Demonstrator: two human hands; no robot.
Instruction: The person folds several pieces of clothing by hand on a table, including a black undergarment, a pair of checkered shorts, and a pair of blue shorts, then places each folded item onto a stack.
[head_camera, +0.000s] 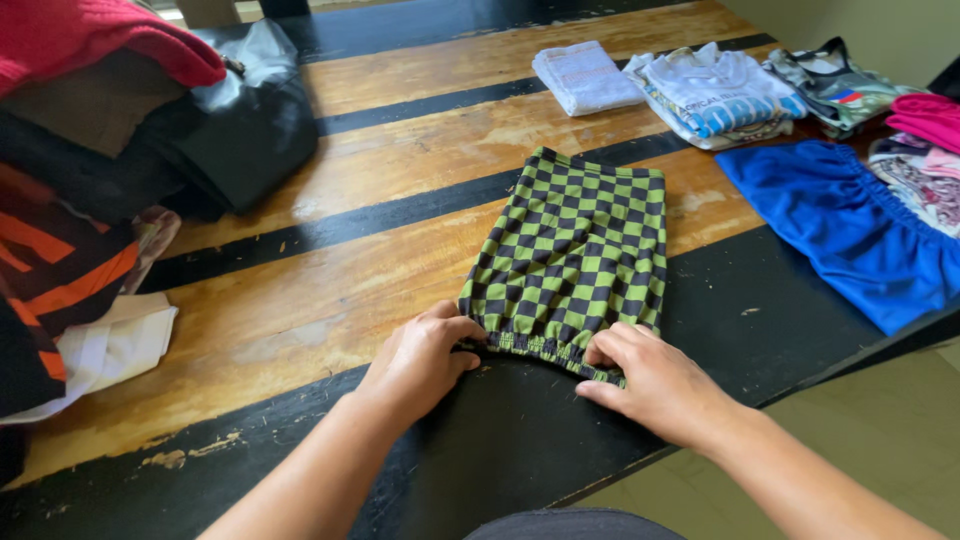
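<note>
Both hands are at the near, gathered edge of a green-and-black checkered garment (575, 255), which lies flat near the middle of the table (300, 310), its far edge pointing away from the person. The left hand (420, 360) is curled at the near-left corner, fingertips tucked in and pinching the elastic hem; just how much cloth it has between thumb and fingers is hidden under the knuckles. The right hand (655, 380) has its fingers bent and pressed on the near-right corner of the same hem, thumb laid alongside; whether it actually grips the cloth or only holds it down I cannot tell. Much of the rest is cut off. At the far left a heap of clothes (70, 170) runs out of view: something red on top, a black piece with orange stripes, white cloth beneath, and a dark shiny bag (245, 120) leaning against it, so no single item shows whole. Along the far right edge sit folded pieces: a white folded cloth (585, 75), a pale printed shirt (720, 95), a patterned top (835, 90) and something pink (925, 115) sliced by the border. A blue garment (850, 225) with a gathered edge lies just right of the checkered one, well apart from the hands. The table is worn wood, yellow-brown with broad black bands, the paint chipped in spots near the front edge. Beyond its near-right corner a pale greenish floor (880, 440) shows, and a plain light wall (880, 25) at far right.
</note>
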